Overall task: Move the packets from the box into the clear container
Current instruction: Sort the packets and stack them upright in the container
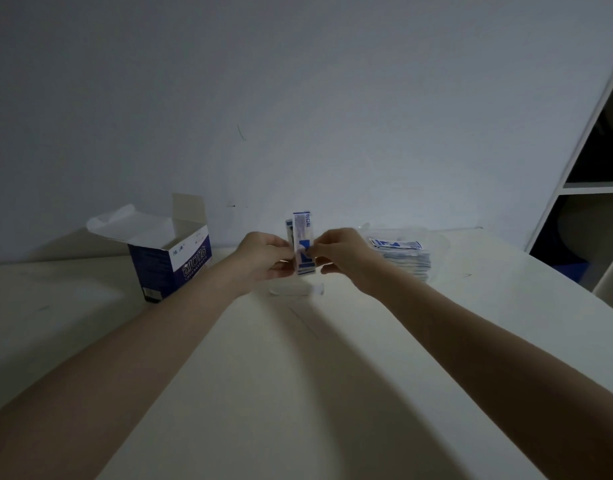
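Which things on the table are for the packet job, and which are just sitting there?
For the job:
- open blue box
- packets held upright by left hand and right hand
- clear container with a packet stack inside

Just there:
- white shelf unit on the right
- small clear thing under the hands, too blurry to name

1. A dark blue and white cardboard box [173, 263] stands upright on the left, its top flaps open.
2. A few slim white-and-blue paper packets [303, 242] are held upright in mid-air at centre.
3. A clear plastic container [433, 244] sits on the right, holding a flat stack of matching packets [402, 256].
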